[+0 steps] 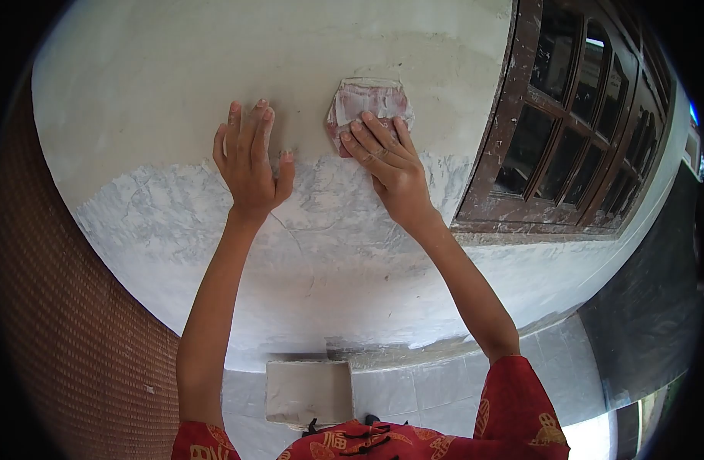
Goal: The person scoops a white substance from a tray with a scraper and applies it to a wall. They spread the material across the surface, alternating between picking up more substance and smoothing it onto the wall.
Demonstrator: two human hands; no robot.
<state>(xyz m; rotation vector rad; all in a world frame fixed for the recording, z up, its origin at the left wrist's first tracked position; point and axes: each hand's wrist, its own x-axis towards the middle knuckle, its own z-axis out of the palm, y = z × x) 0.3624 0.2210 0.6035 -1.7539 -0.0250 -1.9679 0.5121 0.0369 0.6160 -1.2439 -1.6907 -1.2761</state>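
Observation:
My right hand [398, 169] grips a flat reddish putty scraper [373, 98], its fingers spread over the lower part of the blade. White putty smears the scraper, which lies against the wall [191, 69], with a thicker ridge along its upper edge. To its left, my left hand [252, 161] is raised at the wall with fingers stretched out and thumb apart, holding nothing. Whitish residue marks its fingertips. Just below both hands runs a band of patchy white and grey putty [321, 199]; above it the wall is smoother and beige.
A dark brown wooden window frame [539, 205] with glass panes stands to the right. On the grey tiled floor [444, 383] below is a pale rectangular container [310, 391]. A brown woven surface [99, 322] borders the left side.

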